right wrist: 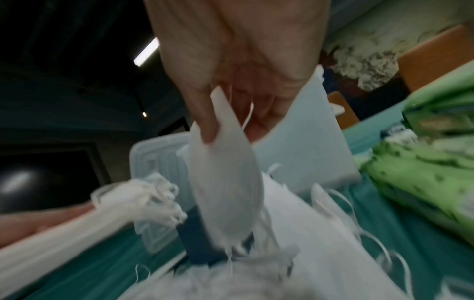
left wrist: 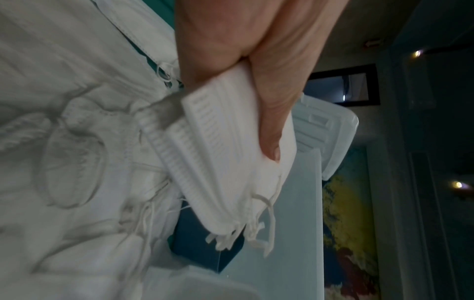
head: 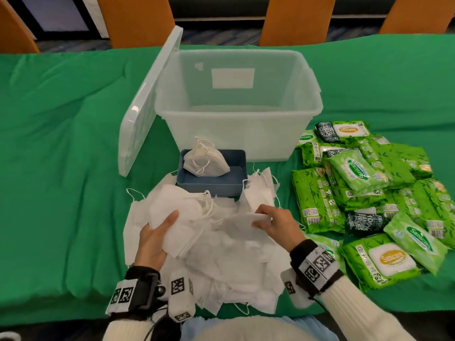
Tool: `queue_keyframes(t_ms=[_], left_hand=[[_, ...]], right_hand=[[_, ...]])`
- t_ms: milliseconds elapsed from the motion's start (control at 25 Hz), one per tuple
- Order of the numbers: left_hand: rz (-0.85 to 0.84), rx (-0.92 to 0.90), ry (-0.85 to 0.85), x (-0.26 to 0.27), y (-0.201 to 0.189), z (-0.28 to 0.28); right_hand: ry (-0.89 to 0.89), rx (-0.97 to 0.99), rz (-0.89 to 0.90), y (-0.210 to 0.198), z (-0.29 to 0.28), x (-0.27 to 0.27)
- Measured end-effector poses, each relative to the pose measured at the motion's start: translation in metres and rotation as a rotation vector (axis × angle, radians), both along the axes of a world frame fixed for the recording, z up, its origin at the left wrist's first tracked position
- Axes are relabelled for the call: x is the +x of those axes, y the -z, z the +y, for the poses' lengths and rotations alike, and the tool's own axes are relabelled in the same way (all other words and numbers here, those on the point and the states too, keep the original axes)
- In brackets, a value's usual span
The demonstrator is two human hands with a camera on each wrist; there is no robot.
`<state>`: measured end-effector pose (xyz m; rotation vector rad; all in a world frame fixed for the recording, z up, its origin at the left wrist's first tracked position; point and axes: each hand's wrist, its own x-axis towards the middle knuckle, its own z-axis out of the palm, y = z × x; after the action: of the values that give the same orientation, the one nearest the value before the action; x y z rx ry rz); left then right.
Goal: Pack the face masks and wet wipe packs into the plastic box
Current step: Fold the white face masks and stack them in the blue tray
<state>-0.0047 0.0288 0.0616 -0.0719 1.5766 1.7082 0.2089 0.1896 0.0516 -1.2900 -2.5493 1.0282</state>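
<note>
A loose pile of white face masks (head: 221,262) lies on the green cloth in front of me. My left hand (head: 157,235) grips a small stack of folded masks (left wrist: 231,162) above the pile's left side. My right hand (head: 273,222) pinches a single folded mask (right wrist: 225,182) over the pile's right side. A few stacked masks (head: 205,161) sit in a small blue tray (head: 236,184) behind the pile. The clear plastic box (head: 246,134) stands open beyond the tray, its inside bare. Green wet wipe packs (head: 364,193) are heaped to the right.
The box lid (head: 145,107) leans upright against the box's left side. The green cloth (head: 61,143) covers the whole table. Orange chair backs (head: 138,20) line the far edge. Both wrist views are blurred.
</note>
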Motion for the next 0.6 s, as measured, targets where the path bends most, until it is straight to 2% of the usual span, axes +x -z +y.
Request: queue_keyframes(t_ms=[80,120,160,200,280,360,440,600], left_hand=[[-0.012,0.003,0.005,0.005,0.002,0.006],[-0.021,0.003,0.011,0.009,0.003,0.011],[-0.029,0.007,0.017,0.015,0.003,0.016],[-0.034,0.014,0.029,0.021,0.003,0.022],[-0.028,0.044,0.07,0.037,0.001,0.034],[-0.024,0.061,0.114,0.048,-0.003,0.042],[-0.035,0.049,0.099,0.05,-0.006,0.048],[-0.079,-0.015,0.035,0.046,-0.007,0.05]], right_hand=[[0.14,0.252,0.396,-0.027,0.001,0.009],[0.126,0.433,0.559,-0.04,0.0,0.009],[0.053,0.596,0.649,-0.05,-0.004,0.003],[-0.053,0.737,0.662,-0.056,-0.01,-0.008],[-0.267,0.937,0.561,-0.047,-0.024,-0.033],[-0.391,1.004,0.431,-0.026,-0.037,-0.051],[-0.435,1.025,0.387,-0.009,-0.042,-0.056],[-0.453,1.032,0.333,-0.009,-0.046,-0.061]])
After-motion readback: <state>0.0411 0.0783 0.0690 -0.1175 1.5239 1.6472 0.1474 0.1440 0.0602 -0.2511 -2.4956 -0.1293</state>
